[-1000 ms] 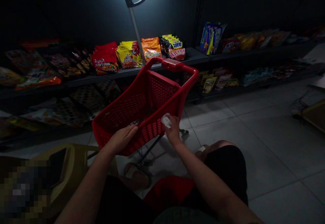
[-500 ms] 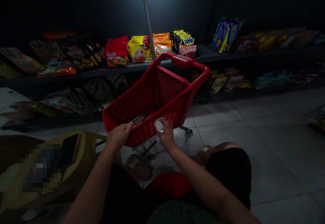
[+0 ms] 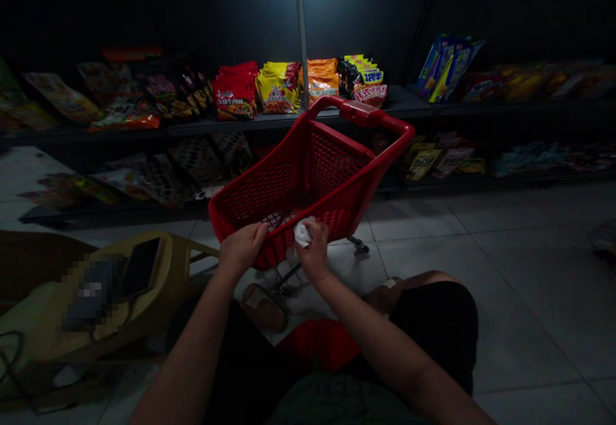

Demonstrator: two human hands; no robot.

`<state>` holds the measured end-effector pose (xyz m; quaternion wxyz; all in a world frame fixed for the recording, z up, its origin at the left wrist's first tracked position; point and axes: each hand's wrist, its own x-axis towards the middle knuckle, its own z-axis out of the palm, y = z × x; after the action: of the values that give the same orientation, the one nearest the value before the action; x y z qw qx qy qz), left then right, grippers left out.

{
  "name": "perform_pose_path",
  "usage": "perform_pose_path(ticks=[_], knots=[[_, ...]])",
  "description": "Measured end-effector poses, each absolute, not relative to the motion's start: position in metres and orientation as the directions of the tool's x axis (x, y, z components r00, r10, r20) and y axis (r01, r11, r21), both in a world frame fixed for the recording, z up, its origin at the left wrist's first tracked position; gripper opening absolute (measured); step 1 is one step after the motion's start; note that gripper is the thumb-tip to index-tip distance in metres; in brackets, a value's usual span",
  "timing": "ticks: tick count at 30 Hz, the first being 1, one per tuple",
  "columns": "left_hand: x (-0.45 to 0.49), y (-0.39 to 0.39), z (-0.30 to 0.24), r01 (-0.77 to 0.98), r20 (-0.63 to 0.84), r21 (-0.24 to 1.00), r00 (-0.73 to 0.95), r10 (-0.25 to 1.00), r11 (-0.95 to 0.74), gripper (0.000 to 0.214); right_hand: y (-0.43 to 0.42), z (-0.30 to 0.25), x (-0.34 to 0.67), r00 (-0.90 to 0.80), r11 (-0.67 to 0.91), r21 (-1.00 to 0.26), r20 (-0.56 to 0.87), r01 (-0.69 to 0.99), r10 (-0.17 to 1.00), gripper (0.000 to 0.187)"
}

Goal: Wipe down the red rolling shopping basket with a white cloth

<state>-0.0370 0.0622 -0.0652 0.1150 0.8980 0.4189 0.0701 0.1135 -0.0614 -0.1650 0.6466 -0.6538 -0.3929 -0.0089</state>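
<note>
A red plastic shopping cart stands on the tiled floor in front of me, its basket looking bare inside. My left hand grips the near rim of the basket, fingers curled over the edge. My right hand is closed on a crumpled white cloth and presses it against the same rim, just right of the left hand. I am seated low, with my knees and a red stool below me.
Dark shelves behind the cart hold rows of snack and noodle packets. A yellow plastic stool with a dark phone on it stands at my left. A metal pole rises behind the cart. Grey floor tiles stretch to the right.
My right hand has slid the cloth leftward along the cart's near rim, closer to my left hand. The view has shifted so the cart sits further right in the frame.
</note>
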Motion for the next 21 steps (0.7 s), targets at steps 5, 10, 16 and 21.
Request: perform_pose_path(ticks=[5, 10, 16, 21], knots=[[-0.041, 0.065, -0.064, 0.709, 0.024, 0.307, 0.661, 0.750, -0.635, 0.052, -0.065, -0.181, 0.095, 0.489, 0.202, -0.813, 0.504, 0.546, 0.712, 0.049], [-0.038, 0.065, -0.064, 0.681, -0.004, 0.307, 0.699, 0.715, -0.664, 0.051, -0.074, -0.180, 0.123, 0.704, 0.086, -0.847, 0.488, 0.524, 0.515, 0.032], [-0.032, 0.053, -0.066, 0.659, 0.025, 0.323, 0.711, 0.703, -0.679, 0.053, -0.076, -0.190, 0.077, 0.247, 0.241, -0.753, 0.472, 0.612, 0.846, 0.050], [-0.032, 0.048, -0.066, 0.662, 0.029, 0.318, 0.709, 0.705, -0.679, 0.052, -0.085, -0.190, 0.122, 0.532, 0.125, -0.827, 0.460, 0.549, 0.711, 0.032]])
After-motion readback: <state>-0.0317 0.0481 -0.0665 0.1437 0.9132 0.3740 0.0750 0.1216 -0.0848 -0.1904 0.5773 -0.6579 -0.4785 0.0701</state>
